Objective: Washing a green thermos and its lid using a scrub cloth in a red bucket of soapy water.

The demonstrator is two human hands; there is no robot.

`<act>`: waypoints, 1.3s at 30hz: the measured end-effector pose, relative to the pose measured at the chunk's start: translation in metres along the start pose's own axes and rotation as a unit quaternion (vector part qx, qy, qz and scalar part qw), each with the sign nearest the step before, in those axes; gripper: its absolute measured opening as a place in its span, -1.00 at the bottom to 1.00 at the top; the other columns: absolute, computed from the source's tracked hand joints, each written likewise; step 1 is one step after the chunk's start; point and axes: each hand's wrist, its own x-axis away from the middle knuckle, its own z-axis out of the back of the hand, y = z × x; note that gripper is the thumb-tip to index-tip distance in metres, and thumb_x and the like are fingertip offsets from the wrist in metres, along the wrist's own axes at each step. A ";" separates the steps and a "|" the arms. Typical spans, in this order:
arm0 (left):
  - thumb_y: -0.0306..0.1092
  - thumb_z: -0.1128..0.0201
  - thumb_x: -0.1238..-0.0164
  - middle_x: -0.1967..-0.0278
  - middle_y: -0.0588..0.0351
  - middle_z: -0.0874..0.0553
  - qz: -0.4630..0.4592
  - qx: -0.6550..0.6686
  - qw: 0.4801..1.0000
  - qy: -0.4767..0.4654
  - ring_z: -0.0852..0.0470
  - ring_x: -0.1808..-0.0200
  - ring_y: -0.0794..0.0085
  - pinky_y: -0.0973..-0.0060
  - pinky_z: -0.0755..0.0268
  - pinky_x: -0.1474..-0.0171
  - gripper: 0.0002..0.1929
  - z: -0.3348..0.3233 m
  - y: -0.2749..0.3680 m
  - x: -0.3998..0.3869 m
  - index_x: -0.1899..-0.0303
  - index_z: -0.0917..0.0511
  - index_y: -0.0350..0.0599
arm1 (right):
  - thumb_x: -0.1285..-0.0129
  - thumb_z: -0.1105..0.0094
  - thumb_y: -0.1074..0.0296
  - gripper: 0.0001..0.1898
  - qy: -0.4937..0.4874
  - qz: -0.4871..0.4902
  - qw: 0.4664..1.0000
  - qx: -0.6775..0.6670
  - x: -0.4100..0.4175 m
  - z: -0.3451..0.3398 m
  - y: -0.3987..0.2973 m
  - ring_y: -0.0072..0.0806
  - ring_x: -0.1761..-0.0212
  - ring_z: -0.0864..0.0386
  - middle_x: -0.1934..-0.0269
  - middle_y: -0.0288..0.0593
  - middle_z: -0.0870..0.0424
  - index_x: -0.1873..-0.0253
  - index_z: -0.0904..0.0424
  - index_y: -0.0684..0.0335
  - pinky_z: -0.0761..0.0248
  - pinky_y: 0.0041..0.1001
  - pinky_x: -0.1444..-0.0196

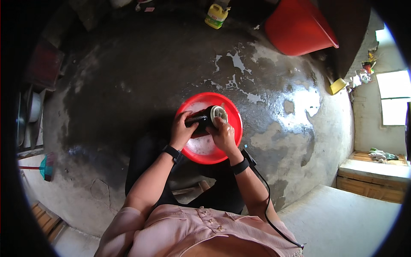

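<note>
A dark, glossy cylindrical container (pixel 200 123) with a pale rim lies tilted over a red plastic basin (pixel 238 128) on the floor. Around its left end my left hand (pixel 183 128) is closed, the thumb along its near side. My right hand (pixel 222 133) is wet and grips the rimmed end, thumb at the opening; whether it also holds a cloth or sponge is unclear. Whitish, sudsy water (pixel 202 146) shows inside the basin below the container. Both wrists wear black bands.
Wet concrete floor (pixel 237 62) with foamy puddles surrounds the basin. A yellow jug (pixel 216 16) stands at the far side, beside a large red tub (pixel 295 29). A yellow scoop or container (pixel 337 86) lies at right, and a teal broom (pixel 46 167) at left. A cable runs along my right arm.
</note>
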 end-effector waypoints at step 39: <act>-0.59 -0.28 0.10 0.63 0.27 -0.55 0.013 0.112 0.993 -0.033 -0.47 0.51 0.73 0.66 -0.34 0.41 -0.90 0.015 0.015 0.006 0.54 -0.51 -0.21 | -0.18 -0.09 -0.02 -0.62 -0.341 -0.363 0.693 -0.522 -0.024 0.000 -0.007 -0.53 0.33 -0.54 0.36 -0.29 -0.58 0.19 -0.47 0.23 -0.42 -0.51 0.27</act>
